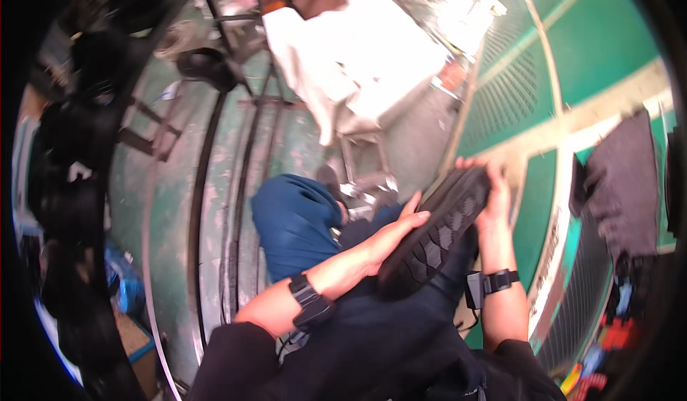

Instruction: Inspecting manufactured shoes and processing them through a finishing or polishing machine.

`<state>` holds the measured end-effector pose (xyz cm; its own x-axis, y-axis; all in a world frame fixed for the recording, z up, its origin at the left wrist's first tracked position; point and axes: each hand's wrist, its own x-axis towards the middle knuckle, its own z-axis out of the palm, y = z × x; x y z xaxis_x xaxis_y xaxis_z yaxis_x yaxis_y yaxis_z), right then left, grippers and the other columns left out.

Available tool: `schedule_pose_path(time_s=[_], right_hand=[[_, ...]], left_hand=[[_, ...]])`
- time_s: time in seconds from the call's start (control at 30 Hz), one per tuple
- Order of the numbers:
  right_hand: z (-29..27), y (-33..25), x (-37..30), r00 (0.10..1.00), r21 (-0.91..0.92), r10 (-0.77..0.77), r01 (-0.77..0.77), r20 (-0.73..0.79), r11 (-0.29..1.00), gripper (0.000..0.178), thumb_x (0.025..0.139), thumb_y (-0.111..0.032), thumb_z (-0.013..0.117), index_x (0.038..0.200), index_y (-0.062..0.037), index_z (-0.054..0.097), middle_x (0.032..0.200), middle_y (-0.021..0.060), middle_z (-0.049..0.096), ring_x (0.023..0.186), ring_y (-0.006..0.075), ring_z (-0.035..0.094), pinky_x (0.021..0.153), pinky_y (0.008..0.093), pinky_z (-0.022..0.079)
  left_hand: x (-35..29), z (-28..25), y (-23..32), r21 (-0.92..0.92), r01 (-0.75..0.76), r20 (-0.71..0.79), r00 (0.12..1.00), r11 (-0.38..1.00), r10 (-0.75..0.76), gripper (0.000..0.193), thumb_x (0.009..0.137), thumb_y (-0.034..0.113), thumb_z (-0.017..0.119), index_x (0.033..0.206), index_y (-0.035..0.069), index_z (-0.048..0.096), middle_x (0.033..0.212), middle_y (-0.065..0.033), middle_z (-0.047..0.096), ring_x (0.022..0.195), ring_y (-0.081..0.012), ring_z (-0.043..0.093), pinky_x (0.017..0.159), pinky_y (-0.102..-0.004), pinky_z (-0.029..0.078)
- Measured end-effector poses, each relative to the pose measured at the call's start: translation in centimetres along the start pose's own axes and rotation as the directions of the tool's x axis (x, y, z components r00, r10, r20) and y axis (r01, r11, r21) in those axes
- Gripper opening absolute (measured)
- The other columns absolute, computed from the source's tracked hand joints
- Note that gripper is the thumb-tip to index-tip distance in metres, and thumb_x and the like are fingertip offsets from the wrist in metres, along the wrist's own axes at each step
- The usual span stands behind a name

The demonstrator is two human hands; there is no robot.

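Floor [172, 222] lay left; fingers [469, 162] clasped one shoe [440, 236]: one left hand [386, 245] at left side, one right hand [495, 204] round far end.

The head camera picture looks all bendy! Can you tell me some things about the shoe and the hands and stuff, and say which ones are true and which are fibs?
1. Both the left hand and the right hand are touching the black shoe. True.
2. The shoe's sole is hidden from the camera. False: its patterned sole shows.
3. There is a black band on the left wrist and another on the right wrist. True.
4. The person's trousers are yellow. False: the trousers are blue.
5. The dark grey cloth is at the picture's left edge. False: the dark grey cloth is toward the right edge.
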<state>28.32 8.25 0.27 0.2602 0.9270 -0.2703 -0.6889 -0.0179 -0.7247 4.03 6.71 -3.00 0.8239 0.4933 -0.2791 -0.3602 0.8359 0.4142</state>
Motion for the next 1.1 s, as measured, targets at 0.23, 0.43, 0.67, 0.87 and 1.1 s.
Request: schedule_pose_path(time_s=[0.23, 0.43, 0.67, 0.87, 1.1], right_hand=[[-2.9, 12.2, 6.4, 0.864, -0.013, 0.442, -0.458, -0.242, 0.889, 0.029, 0.096, -0.033, 0.061, 0.098, -0.0052, 0.067, 0.086, 0.0127, 0.071, 0.08, 0.03, 0.069, 0.079, 0.0476, 0.058], [0.5, 12.2, 6.0, 0.82, -0.201, 0.569, -0.569, -0.061, 0.798, 0.026, 0.097, -0.025, 0.058, 0.102, -0.0016, 0.068, 0.093, 0.0145, 0.072, 0.084, 0.0277, 0.07, 0.083, 0.0422, 0.058], [1.3, 13.1, 8.0, 0.843, -0.54, 0.47, -0.276, 0.26, 0.795, 0.03, 0.093, -0.016, 0.054, 0.101, 0.0066, 0.071, 0.097, 0.0111, 0.072, 0.087, 0.0184, 0.068, 0.083, 0.0282, 0.05], [1.9, 13.6, 5.0, 0.94, -0.517, 0.312, -0.199, 0.141, 0.833, 0.028, 0.093, -0.016, 0.056, 0.099, 0.0048, 0.074, 0.096, 0.0069, 0.072, 0.088, 0.0142, 0.065, 0.082, 0.0271, 0.049], [4.4, 12.3, 2.1, 0.928, -0.552, 0.185, 0.026, 0.323, 0.834, 0.025, 0.092, -0.012, 0.061, 0.1, 0.0089, 0.07, 0.099, 0.0087, 0.072, 0.093, 0.0141, 0.064, 0.086, 0.0269, 0.048]], left_hand=[[-2.0, -8.1, 0.3, -0.331, 0.085, -0.156, 0.977, 0.94, -0.143, 0.04, 0.1, 0.038, 0.054, 0.121, 0.006, 0.067, 0.106, -0.0094, 0.075, 0.088, -0.0201, 0.071, 0.08, -0.035, 0.058], [-2.4, -7.4, 3.6, 0.075, 0.148, -0.473, 0.876, 0.986, -0.096, 0.06, 0.102, 0.044, 0.05, 0.147, 0.006, 0.044, 0.142, -0.0123, 0.054, 0.114, -0.0216, 0.063, 0.095, -0.0347, 0.052], [8.8, -10.8, 5.6, 0.268, -0.008, -0.561, 0.812, 0.963, 0.162, 0.056, 0.098, 0.046, 0.055, 0.137, 0.006, 0.054, 0.136, -0.0119, 0.057, 0.123, -0.0207, 0.055, 0.101, -0.033, 0.044], [8.2, -11.5, 2.8, 0.045, -0.039, -0.407, 0.912, 0.998, 0.054, 0.03, 0.098, 0.035, 0.056, 0.105, 0.009, 0.07, 0.099, -0.0027, 0.071, 0.087, -0.0124, 0.066, 0.079, -0.027, 0.052], [5.0, -9.8, 3.1, 0.408, -0.23, -0.192, 0.925, 0.884, 0.329, 0.031, 0.101, 0.025, 0.048, 0.116, 0.006, 0.068, 0.112, -0.0055, 0.069, 0.101, -0.0146, 0.064, 0.09, -0.0302, 0.051]])
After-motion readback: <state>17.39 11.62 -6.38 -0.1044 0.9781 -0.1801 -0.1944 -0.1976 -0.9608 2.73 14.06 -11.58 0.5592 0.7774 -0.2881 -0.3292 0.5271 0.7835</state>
